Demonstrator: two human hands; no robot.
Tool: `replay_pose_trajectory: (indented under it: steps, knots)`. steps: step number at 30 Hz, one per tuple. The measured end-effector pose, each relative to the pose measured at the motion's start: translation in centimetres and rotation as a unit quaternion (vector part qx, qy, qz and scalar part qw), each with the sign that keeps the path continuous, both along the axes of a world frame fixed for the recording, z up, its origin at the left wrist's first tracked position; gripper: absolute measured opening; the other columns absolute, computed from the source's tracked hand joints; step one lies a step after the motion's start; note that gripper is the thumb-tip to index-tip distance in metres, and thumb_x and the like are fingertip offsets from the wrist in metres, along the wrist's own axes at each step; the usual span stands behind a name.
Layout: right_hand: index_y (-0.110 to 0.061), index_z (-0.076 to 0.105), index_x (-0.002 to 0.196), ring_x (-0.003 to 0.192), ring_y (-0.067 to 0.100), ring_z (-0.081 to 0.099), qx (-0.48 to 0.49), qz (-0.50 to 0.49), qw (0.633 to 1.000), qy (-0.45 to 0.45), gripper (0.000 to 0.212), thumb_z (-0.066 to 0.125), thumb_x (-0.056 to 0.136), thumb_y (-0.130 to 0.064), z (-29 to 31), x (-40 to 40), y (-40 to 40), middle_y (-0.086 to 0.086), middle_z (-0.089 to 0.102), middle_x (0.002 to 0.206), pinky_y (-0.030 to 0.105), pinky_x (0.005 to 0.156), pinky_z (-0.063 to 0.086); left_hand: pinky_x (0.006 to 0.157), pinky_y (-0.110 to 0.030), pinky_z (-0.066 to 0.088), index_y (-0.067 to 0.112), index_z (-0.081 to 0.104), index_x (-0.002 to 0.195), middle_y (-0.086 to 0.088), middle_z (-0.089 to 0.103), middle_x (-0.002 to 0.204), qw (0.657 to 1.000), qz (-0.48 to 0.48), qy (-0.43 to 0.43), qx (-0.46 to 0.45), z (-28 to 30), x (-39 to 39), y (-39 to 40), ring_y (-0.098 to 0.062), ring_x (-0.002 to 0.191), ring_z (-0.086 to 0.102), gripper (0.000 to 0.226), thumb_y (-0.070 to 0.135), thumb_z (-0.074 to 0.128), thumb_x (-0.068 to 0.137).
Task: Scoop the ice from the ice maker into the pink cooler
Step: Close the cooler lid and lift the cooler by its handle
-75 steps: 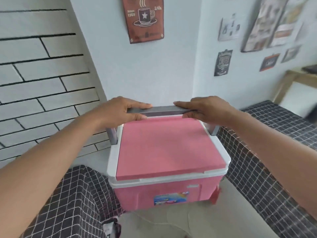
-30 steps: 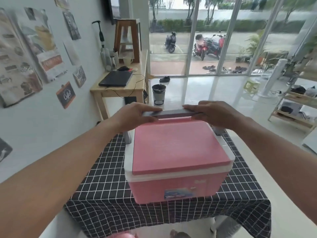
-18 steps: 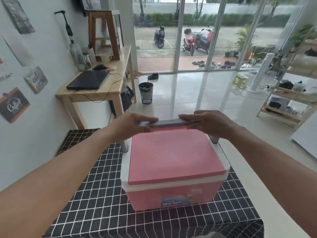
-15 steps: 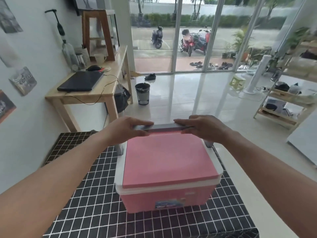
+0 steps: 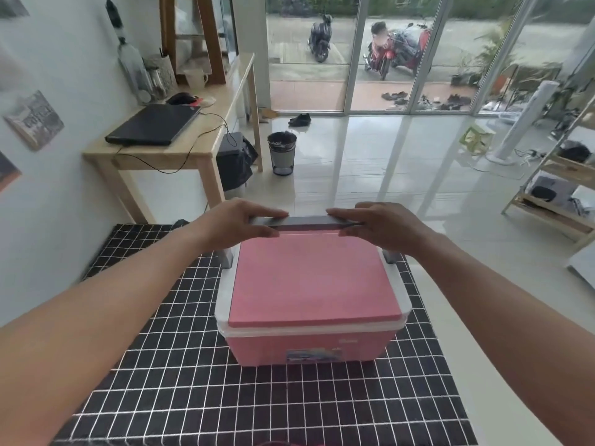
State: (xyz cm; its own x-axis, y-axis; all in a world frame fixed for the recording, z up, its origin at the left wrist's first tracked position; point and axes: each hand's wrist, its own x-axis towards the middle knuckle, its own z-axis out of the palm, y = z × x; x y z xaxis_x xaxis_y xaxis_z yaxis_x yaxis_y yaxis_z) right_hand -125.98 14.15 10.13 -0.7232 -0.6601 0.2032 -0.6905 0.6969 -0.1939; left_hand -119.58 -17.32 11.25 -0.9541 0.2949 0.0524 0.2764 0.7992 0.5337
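The pink cooler [image 5: 309, 284] has a flat pink lid, a white rim and a grey handle [image 5: 307, 220] raised across its far edge. Its lid is closed. My left hand [image 5: 231, 223] grips the left end of the handle and my right hand [image 5: 383, 226] grips the right end. The cooler's base sits on or just above a table covered with a black cloth with a white grid [image 5: 180, 397]; I cannot tell if it touches. No ice maker or scoop is in view.
A wooden desk [image 5: 190, 146] with a closed laptop [image 5: 154, 123] stands at the far left by the wall. A mesh bin [image 5: 282, 152] stands on the tiled floor. Wooden shelves [image 5: 553, 194] stand at the right. Glass doors are at the back.
I have turned from the brick-pattern wall toward the glass doors, carrying the cooler by its handle. It has come down over the checked table. Both hands kept their grip.
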Motion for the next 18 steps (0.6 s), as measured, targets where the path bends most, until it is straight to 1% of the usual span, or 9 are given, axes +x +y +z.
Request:
replay_pose_trajectory:
  steps: [2,5,6,7,9,11,14,16,18]
  knots:
    - [-0.062,0.039,0.130,0.070,0.006,0.046,-0.001,-0.003,1.000,0.001,0.049,0.039,0.082,-0.070,0.0,-0.2,0.0,-0.015,0.050,0.080,0.026,0.063,0.036,0.054,-0.025,0.036,0.068,0.051,0.118,0.032,0.057,0.073,1.000,-0.004,0.002,0.001,0.0,-0.4,-0.1,0.002,0.060,0.047,0.057,0.085,0.049,0.063]
    - [-0.061,0.039,0.130,0.070,0.007,0.047,0.010,-0.002,1.000,0.003,0.047,0.040,0.084,-0.069,-0.1,-0.2,-0.1,-0.016,0.049,0.080,0.026,0.063,0.036,0.055,-0.025,0.035,0.070,0.050,0.117,0.013,0.057,0.067,1.000,-0.012,0.006,0.000,-0.6,-1.0,-0.6,-0.002,0.057,0.044,0.059,0.090,0.046,0.061]
    - [-0.062,0.039,0.130,0.070,0.006,0.047,0.010,-0.001,1.000,0.002,0.047,0.040,0.084,-0.069,-0.1,-0.3,-0.1,-0.017,0.048,0.080,0.026,0.063,0.036,0.055,-0.024,0.035,0.071,0.049,0.117,0.011,0.057,0.066,1.000,-0.013,0.007,-0.003,-0.7,-1.1,-0.7,-0.003,0.056,0.044,0.059,0.090,0.046,0.061]
    - [-0.062,0.038,0.130,0.071,0.005,0.047,0.010,-0.003,1.000,0.000,0.048,0.037,0.083,-0.071,-0.1,-0.4,-0.2,-0.019,0.047,0.079,0.026,0.063,0.036,0.055,-0.023,0.036,0.071,0.049,0.117,0.013,0.058,0.067,1.000,-0.012,0.008,-0.006,-0.8,-1.2,-0.8,-0.003,0.056,0.045,0.058,0.090,0.047,0.062]
    - [-0.062,0.037,0.130,0.072,0.002,0.047,0.007,-0.007,1.000,-0.002,0.052,0.032,0.080,-0.075,-0.2,-0.6,-0.3,-0.024,0.045,0.075,0.024,0.063,0.035,0.058,-0.020,0.036,0.067,0.051,0.119,0.029,0.061,0.076,1.000,-0.007,0.010,-0.011,-0.7,-1.2,-0.7,0.006,0.064,0.050,0.058,0.085,0.050,0.064]
    - [-0.060,0.038,0.130,0.074,0.000,0.046,-0.001,-0.017,1.000,0.003,0.050,0.034,0.082,-0.074,-0.5,-1.0,-0.4,-0.025,0.044,0.077,0.024,0.064,0.035,0.063,-0.018,0.037,0.059,0.054,0.124,0.042,0.055,0.082,0.999,-0.002,0.028,-0.021,-0.8,-1.5,-0.6,0.014,0.075,0.050,0.054,0.074,0.054,0.072]
    - [-0.051,0.047,0.129,0.080,0.006,0.052,-0.022,-0.031,0.999,0.025,0.044,0.039,0.088,-0.063,-1.3,-2.0,-0.7,-0.023,0.045,0.086,0.028,0.066,0.037,0.074,-0.031,0.046,0.040,0.058,0.131,0.025,0.053,0.089,0.993,0.007,0.097,-0.068,-1.6,-2.2,0.0,-0.005,0.080,0.054,0.043,0.051,0.057,0.090]
    - [-0.043,0.055,0.125,0.090,0.016,0.056,-0.038,-0.047,0.998,0.027,0.037,0.047,0.091,-0.054,-1.9,-2.9,-1.4,-0.017,0.048,0.091,0.033,0.073,0.040,0.078,-0.037,0.047,0.032,0.059,0.132,0.010,0.060,0.098,0.981,0.036,0.150,-0.114,-2.3,-2.7,0.8,-0.022,0.084,0.060,0.038,0.042,0.054,0.096]
    - [-0.038,0.060,0.123,0.098,0.020,0.055,-0.052,-0.083,0.995,0.015,0.033,0.052,0.092,-0.047,-2.4,-3.7,-2.4,-0.011,0.055,0.097,0.035,0.078,0.040,0.083,-0.039,0.045,0.030,0.058,0.133,0.004,0.064,0.109,0.974,0.080,0.163,-0.135,-2.9,-3.6,1.6,-0.025,0.094,0.061,0.037,0.040,0.050,0.098]
